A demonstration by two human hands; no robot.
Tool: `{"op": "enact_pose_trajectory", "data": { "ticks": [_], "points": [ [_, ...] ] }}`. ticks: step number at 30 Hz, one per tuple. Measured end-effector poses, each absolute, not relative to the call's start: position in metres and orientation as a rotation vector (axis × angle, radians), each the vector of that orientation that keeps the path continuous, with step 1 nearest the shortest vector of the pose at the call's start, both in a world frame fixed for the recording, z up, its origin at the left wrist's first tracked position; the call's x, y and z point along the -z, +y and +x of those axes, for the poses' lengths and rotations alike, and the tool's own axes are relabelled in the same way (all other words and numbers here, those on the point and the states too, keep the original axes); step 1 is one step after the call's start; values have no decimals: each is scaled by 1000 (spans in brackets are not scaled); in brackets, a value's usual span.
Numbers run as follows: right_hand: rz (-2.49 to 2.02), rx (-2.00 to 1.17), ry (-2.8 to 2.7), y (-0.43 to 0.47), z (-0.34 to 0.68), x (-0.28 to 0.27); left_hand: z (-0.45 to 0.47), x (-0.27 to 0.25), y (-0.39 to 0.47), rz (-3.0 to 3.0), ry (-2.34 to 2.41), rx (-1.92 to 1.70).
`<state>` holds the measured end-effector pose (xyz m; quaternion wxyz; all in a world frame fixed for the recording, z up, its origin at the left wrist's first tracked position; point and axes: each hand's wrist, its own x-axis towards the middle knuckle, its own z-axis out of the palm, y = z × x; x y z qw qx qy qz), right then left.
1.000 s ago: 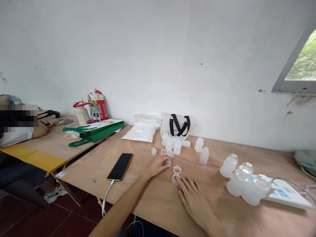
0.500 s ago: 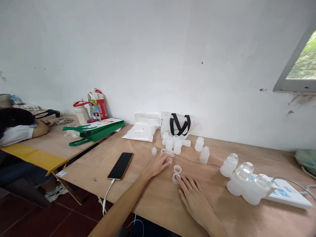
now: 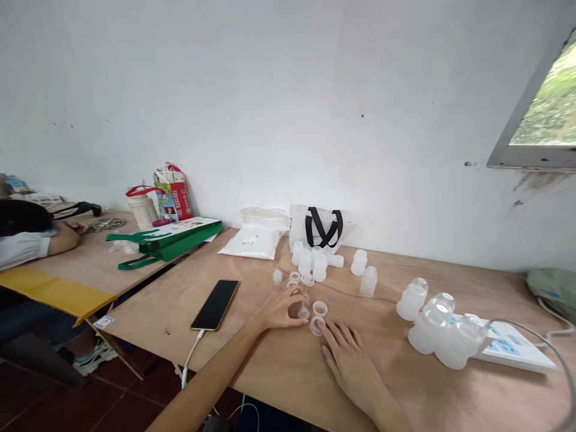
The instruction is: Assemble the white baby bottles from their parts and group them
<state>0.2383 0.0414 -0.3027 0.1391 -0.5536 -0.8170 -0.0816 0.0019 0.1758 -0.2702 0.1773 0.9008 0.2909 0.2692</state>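
My left hand (image 3: pixel 282 310) curves in a C shape, thumb and fingers apart, around a clear bottle nipple (image 3: pixel 303 311) on the wooden table; no firm grip on it shows. Palm down, my right hand (image 3: pixel 353 360) lies with fingers spread, its index fingertip at the edge of a translucent ring (image 3: pixel 317 326). A second ring (image 3: pixel 320 308) lies just behind that one. Beyond my left fingers are more rings (image 3: pixel 307 279) and another nipple (image 3: pixel 277 276). Part of what lies near the left fingertips is hidden.
Frosted baby bottles (image 3: pixel 319 267) cluster before a white bag with black handles (image 3: pixel 346 231). Several capped bottles (image 3: pixel 461 342) stand at the right beside a white box (image 3: pixel 517 348). A phone (image 3: pixel 215 305) on a cable lies left. A person rests at the neighbouring table (image 3: pixel 90 264).
My left hand has drawn a little nearer to me, and its fingers have parted around a nipple. My right hand stays by the ring. The camera view has shifted slightly.
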Motion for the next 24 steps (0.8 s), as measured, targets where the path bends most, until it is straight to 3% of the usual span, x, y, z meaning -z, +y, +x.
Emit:
{"op": "enact_pose_trajectory", "data": {
  "ticks": [12,24],
  "points": [
    [-1675,-162,-2444,40,248,271,-2,286,199,2292,1336,-887],
    [-1398,-208,-2601,89,248,251,1,291,205,2309,1335,-860]
  ]
}}
